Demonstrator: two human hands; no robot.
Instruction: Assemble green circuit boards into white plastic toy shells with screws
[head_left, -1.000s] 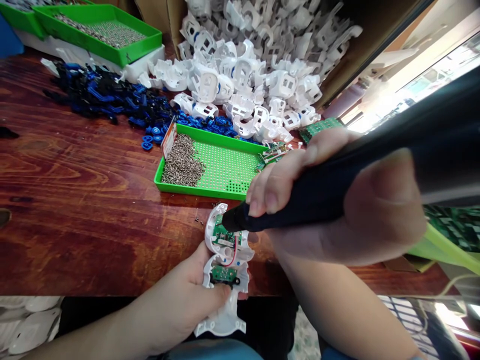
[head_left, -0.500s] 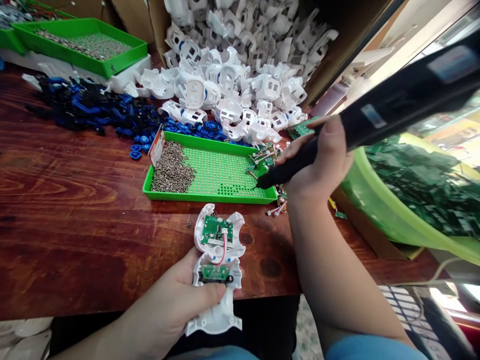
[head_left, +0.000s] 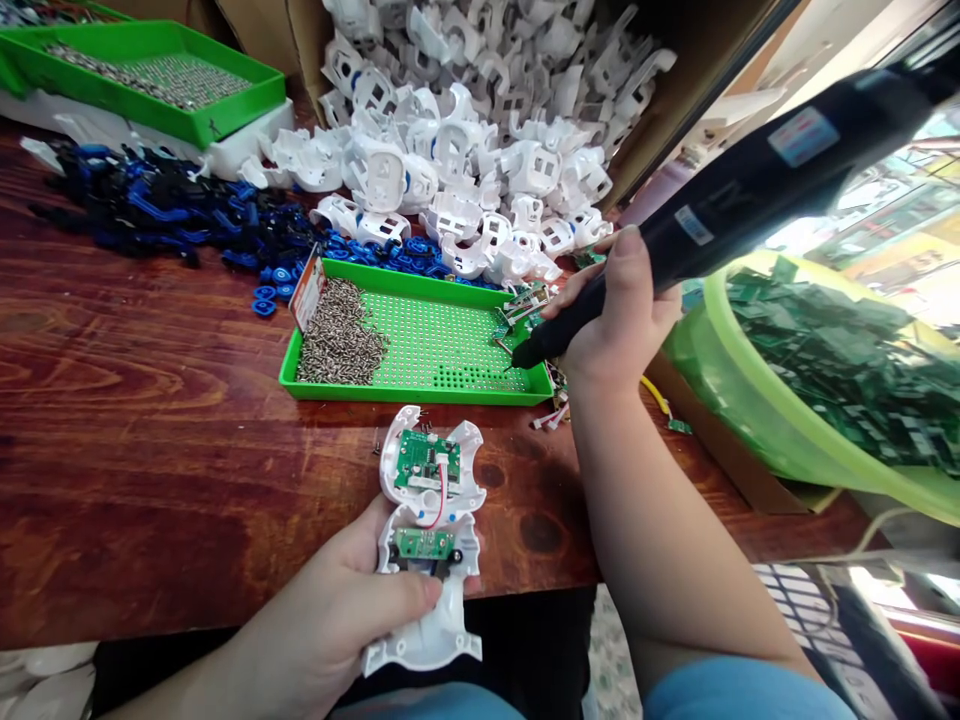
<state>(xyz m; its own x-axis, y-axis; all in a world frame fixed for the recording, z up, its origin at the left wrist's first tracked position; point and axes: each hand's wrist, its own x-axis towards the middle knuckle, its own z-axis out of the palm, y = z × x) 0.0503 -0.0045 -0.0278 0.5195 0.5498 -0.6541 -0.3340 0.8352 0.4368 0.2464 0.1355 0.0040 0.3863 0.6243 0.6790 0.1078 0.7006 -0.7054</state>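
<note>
At the near edge of the table [head_left: 187,400], the left hand [head_left: 360,600] grips a white plastic housing [head_left: 420,645] by its lower part, thumb across the inside. The housing lies open side up, with a green circuit board [head_left: 409,458] in its rounded upper end, a smaller board [head_left: 424,543] below and a red wire [head_left: 444,495] running down from the upper board; any print on the boards is too small to read. A few loose screws [head_left: 425,427] lie just beyond it. Farther out, the right hand [head_left: 619,310] is wrapped around a black electric screwdriver [head_left: 731,195], its tip at the near right corner of a green tray [head_left: 420,393]; whether it touches is unclear. Two pale stickers on the screwdriver carry illegible marks. Screws [head_left: 341,335] are heaped at the tray's left end, beside an orange-and-white card [head_left: 306,290] whose lettering cannot be made out. At right, a yellow-green basin [head_left: 694,350] holds many circuit boards [head_left: 847,360]. Behind the tray lie blue and black plastic parts [head_left: 157,205], then piled white shells [head_left: 450,150]; a second green tray [head_left: 244,110] sits far left.
</note>
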